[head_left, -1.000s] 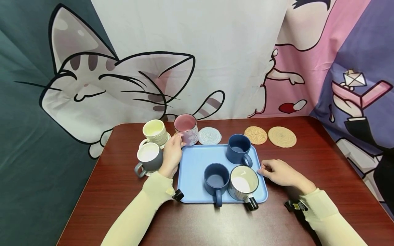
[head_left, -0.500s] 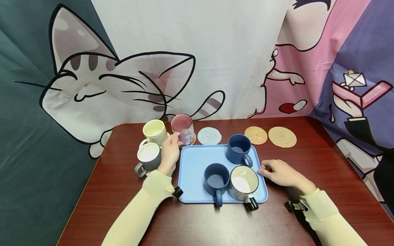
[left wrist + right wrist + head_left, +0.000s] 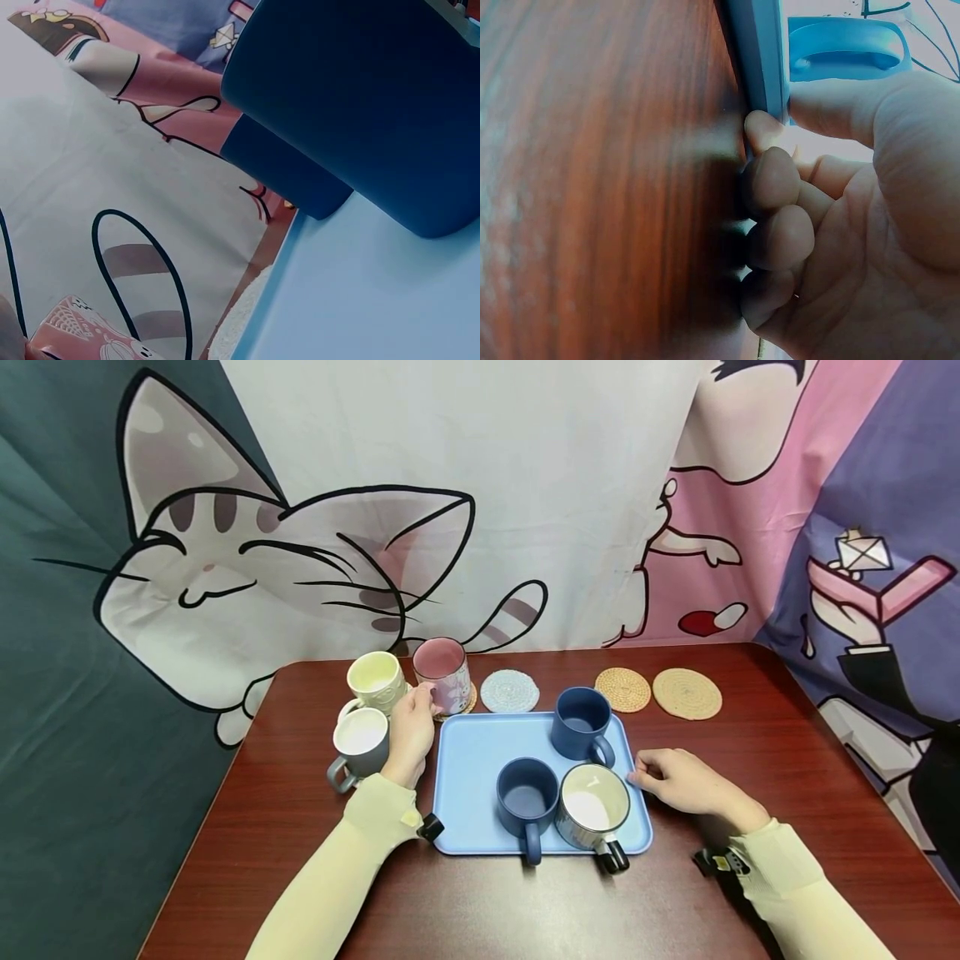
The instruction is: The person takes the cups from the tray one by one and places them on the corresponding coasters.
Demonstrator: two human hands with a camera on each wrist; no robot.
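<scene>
In the head view a pink patterned mug (image 3: pixel 452 687) stands upright at the far side, over a woven coaster (image 3: pixel 471 700) that shows at its right. My left hand (image 3: pixel 409 739) grips it on its near side, where the handle is hidden; the left wrist view catches only part of the pink mug (image 3: pixel 94 337). A light blue tray (image 3: pixel 468 793) lies in the middle. My right hand (image 3: pixel 684 783) pinches its right rim between thumb and forefinger; the right wrist view shows the other fingers (image 3: pixel 780 236) curled beside the tray rim (image 3: pixel 761 52).
On the tray stand two navy mugs (image 3: pixel 527 802) and a cream mug (image 3: pixel 592 810) with a black-tipped handle. A yellow-green mug (image 3: pixel 378 685) and a grey mug (image 3: pixel 367 747) stand left of my left hand. A pale blue coaster (image 3: pixel 510 692) and two tan coasters (image 3: pixel 687 694) lie behind the tray.
My left hand has moved the pink mug slightly left, uncovering more of the pale blue coaster and showing the woven coaster beneath the mug. My right hand and the tray have stayed still.
</scene>
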